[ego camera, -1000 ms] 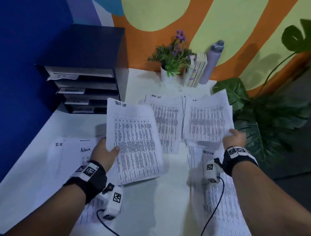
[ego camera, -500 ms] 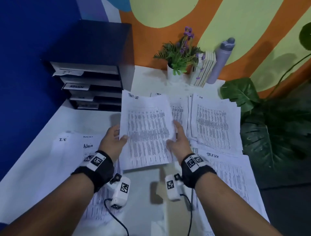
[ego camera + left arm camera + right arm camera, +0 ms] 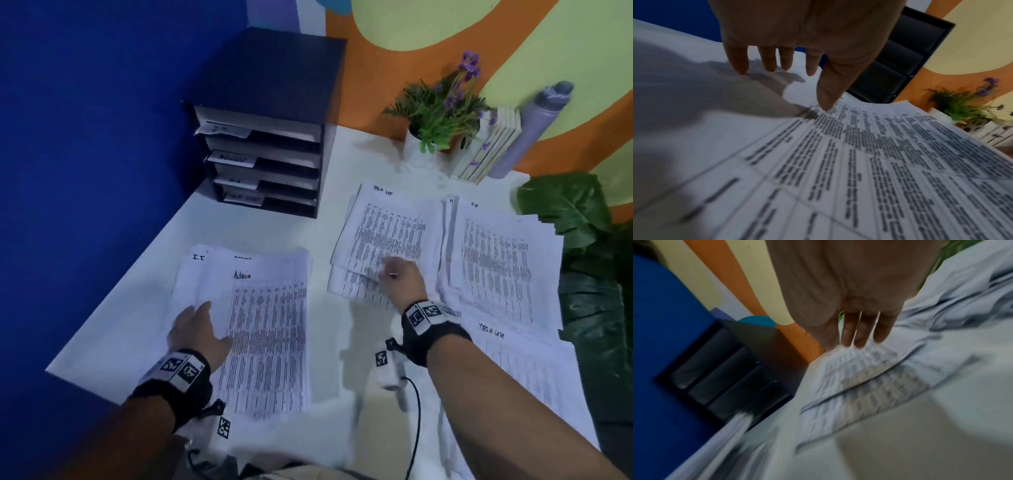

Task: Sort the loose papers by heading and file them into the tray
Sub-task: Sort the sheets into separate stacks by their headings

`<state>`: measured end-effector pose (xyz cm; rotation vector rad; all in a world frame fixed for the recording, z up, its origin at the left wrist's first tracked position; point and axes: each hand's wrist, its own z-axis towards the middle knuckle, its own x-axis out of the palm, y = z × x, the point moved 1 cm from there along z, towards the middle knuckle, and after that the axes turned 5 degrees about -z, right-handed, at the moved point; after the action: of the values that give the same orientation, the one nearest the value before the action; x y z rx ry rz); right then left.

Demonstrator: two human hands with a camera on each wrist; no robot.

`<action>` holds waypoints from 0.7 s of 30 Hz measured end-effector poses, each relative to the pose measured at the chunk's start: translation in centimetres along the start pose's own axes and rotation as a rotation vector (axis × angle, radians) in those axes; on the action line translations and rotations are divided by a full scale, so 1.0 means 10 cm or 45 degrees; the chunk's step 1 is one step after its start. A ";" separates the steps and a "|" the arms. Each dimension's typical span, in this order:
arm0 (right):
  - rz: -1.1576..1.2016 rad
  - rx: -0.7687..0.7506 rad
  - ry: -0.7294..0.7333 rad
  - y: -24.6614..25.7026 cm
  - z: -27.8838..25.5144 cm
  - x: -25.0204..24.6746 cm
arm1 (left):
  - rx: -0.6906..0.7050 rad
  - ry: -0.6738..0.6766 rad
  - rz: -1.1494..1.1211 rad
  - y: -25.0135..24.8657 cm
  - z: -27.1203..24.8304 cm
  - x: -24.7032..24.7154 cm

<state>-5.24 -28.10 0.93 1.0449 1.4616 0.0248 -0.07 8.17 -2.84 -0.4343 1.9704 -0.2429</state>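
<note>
A dark four-slot file tray (image 3: 270, 161) with labelled slots stands at the back left against the blue wall. In front of it lies a pile headed Admin (image 3: 270, 329), on top of an I.T. sheet (image 3: 196, 258). My left hand (image 3: 197, 327) rests flat on the Admin pile's left side, fingers spread and straight (image 3: 819, 87). Right of centre lies a Task List pile (image 3: 390, 229). My right hand (image 3: 397, 274) touches its lower part with straight fingers (image 3: 859, 332). Neither hand holds a sheet.
An H.R. pile (image 3: 496, 270) lies right of the Task List pile, with another Task List pile (image 3: 513, 363) nearer me. A potted plant (image 3: 435, 116), books (image 3: 493, 147) and a grey bottle (image 3: 534, 126) stand at the back. Large green leaves (image 3: 582, 219) crowd the table's right edge.
The Task List sheet that both hands held now lies on the Task List pile. My left hand has moved left onto the Admin pile; my right hand stays on the laid sheet.
</note>
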 end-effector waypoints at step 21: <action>0.519 0.338 0.178 0.51 -0.92 0.58 | -0.040 0.466 -1.134 0.05 0.09 -0.10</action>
<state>-8.65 -16.65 1.43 1.5739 1.3776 0.2035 1.04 9.08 -2.62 -1.3550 2.0068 -0.9003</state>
